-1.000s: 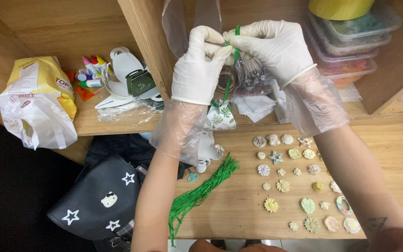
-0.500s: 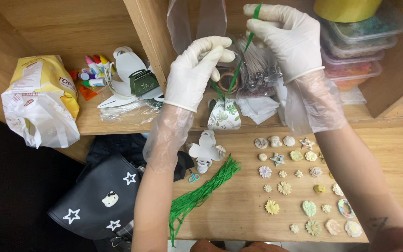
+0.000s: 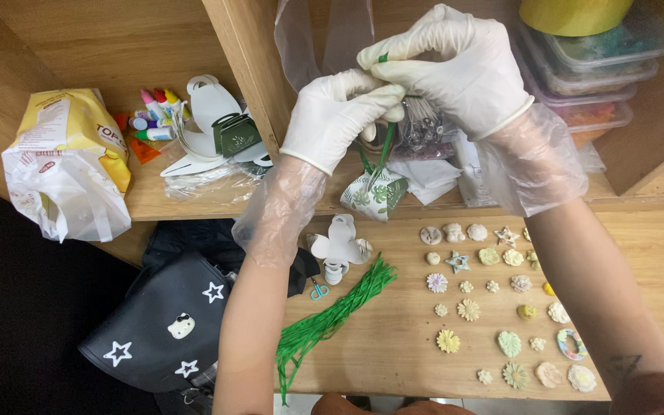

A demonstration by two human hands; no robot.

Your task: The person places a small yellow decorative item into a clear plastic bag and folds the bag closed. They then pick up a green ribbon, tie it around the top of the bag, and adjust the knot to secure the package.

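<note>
Both my hands wear white gloves under clear plastic sleeves. My left hand (image 3: 338, 115) and my right hand (image 3: 455, 68) meet high over the shelf, each pinching a green raffia strand (image 3: 383, 152). The strand runs down to a small gift box with a green leaf print (image 3: 374, 195), which hangs or rests below my hands at the shelf edge. A bundle of green raffia strands (image 3: 330, 321) lies on the wooden table below my left forearm.
Several small flower, star and shell decorations (image 3: 501, 307) lie in rows on the table. White flat box cut-outs (image 3: 340, 247), small scissors (image 3: 318, 290), a yellow and white bag (image 3: 67, 165), paint tubes (image 3: 151, 115), stacked plastic containers (image 3: 593, 77) and a black starred bag (image 3: 159, 327) surround them.
My right hand came down from its raised position and my left hand rose to meet it. Both now pinch the strand close together above the box.
</note>
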